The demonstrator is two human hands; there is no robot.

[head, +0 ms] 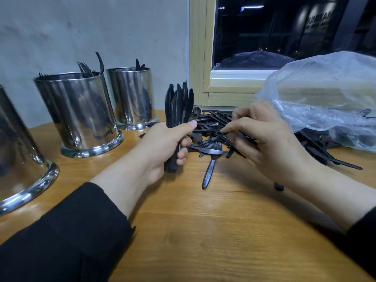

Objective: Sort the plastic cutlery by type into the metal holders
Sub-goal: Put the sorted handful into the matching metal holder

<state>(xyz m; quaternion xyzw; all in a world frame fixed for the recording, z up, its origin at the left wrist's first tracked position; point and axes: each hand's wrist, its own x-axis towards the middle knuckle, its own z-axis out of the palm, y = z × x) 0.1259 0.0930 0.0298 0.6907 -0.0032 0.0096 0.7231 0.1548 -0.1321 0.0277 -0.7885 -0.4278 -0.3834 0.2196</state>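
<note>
My left hand (162, 147) grips an upright bundle of black plastic knives (179, 104), blades up. My right hand (262, 139) reaches into the pile of black cutlery (211, 127) and pinches a thin black piece (225, 134) between thumb and forefinger; I cannot tell its type. A black fork (212, 161) lies at the front of the pile. Three metal holders stand at the left: a middle holder (79, 112) with forks in it, a far holder (132, 96) with a few dark pieces poking out, and a near holder (18, 159) cut off by the frame.
A crumpled clear plastic bag (325, 94) lies at the right, over more black cutlery (317, 147). The wooden table (203, 231) runs up to a grey wall and a window frame (205, 78) behind the pile.
</note>
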